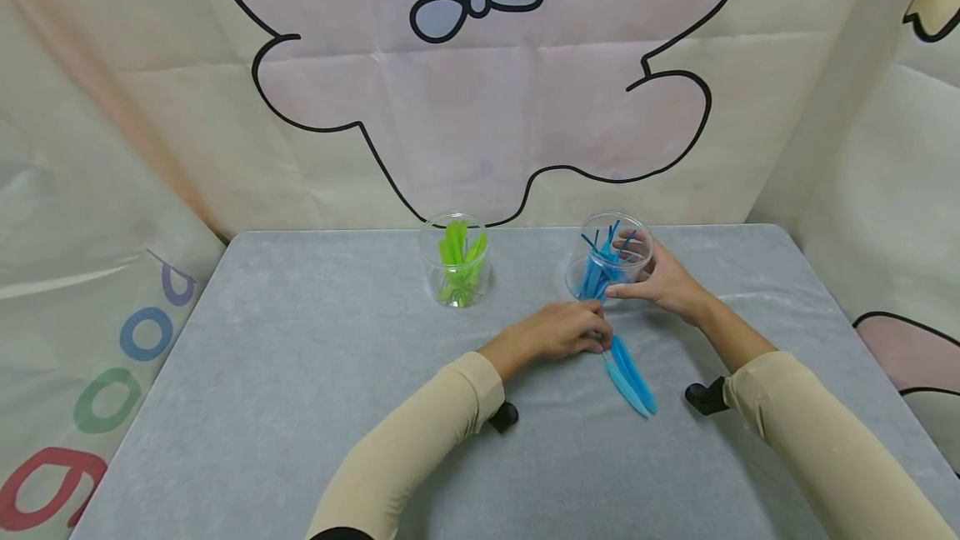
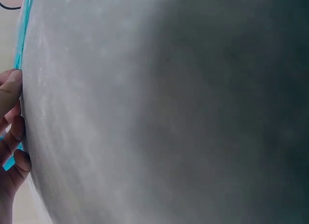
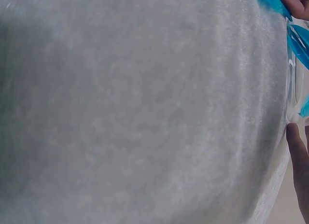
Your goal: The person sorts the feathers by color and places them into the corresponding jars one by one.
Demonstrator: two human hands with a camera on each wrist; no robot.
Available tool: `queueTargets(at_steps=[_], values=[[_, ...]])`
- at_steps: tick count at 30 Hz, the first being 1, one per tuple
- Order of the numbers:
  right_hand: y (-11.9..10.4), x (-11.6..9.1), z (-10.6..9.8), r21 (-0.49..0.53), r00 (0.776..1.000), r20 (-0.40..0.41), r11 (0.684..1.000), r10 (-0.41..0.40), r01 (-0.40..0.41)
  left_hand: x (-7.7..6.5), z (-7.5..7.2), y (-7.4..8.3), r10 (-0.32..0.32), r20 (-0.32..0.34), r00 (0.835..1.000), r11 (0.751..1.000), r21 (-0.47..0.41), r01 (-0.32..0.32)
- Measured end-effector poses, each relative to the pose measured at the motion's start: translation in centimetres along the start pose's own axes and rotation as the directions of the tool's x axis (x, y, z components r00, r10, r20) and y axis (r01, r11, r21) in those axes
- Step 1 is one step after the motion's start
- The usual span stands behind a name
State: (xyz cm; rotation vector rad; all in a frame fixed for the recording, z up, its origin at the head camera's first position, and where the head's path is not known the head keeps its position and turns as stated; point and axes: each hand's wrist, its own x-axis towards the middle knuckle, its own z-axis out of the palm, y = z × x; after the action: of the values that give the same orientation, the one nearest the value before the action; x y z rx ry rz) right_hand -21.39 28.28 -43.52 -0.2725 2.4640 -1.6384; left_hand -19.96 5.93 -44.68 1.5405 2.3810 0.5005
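Two blue feathers [image 1: 630, 377] trail down and to the right from my left hand [image 1: 558, 330], whose thumb and fingers pinch them near one end. A strip of blue feather [image 2: 23, 31] rises past the pinching thumb in the left wrist view. My right hand [image 1: 666, 280] grips a clear plastic cup [image 1: 573, 280] from its right side, thumb in front and fingers behind. Inside this cup stand several blue feathers [image 1: 597, 269], their thin quills pointing up. The left hand is just in front of the cup. In the right wrist view the right fingers [image 3: 297, 154] show beside the cup.
A second clear cup [image 1: 433, 283] with several green feathers [image 1: 459, 252] stands to the left near the table's back edge. A grey cloth covers the table [image 1: 300, 373]. Printed fabric walls [image 1: 480, 123] rise close behind it and at both sides.
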Motion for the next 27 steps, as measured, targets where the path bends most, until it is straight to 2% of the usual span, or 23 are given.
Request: queueTargets(at_steps=[10,15,19,23,27], values=[[-0.05,0.01,0.07,0.001,1.0,0.002,1.0,-0.001,0.001,-0.25,0.21,0.1,0.061,0.0,0.998,0.986,0.153,-0.061],[-0.09,-0.05,0.01,-0.019,1.0,0.005,1.0,-0.008,0.009,-0.08,-0.09,0.01,0.022,0.028,0.999,0.999,0.034,-0.023],[-0.04,-0.09,-0.02,-0.037,1.0,0.016,0.999,-0.021,0.021,0.12,-0.37,-0.19,-0.014,0.054,0.998,0.998,-0.063,0.018],[0.01,-0.11,0.01,-0.027,1.0,0.017,0.999,-0.024,0.024,0.38,-0.46,-0.28,-0.024,0.061,0.998,0.996,-0.086,0.029],[0.04,-0.2,0.03,-0.001,1.0,0.016,1.0,-0.025,0.025,0.59,-0.49,-0.17,-0.013,0.074,0.997,0.998,-0.052,0.017]])
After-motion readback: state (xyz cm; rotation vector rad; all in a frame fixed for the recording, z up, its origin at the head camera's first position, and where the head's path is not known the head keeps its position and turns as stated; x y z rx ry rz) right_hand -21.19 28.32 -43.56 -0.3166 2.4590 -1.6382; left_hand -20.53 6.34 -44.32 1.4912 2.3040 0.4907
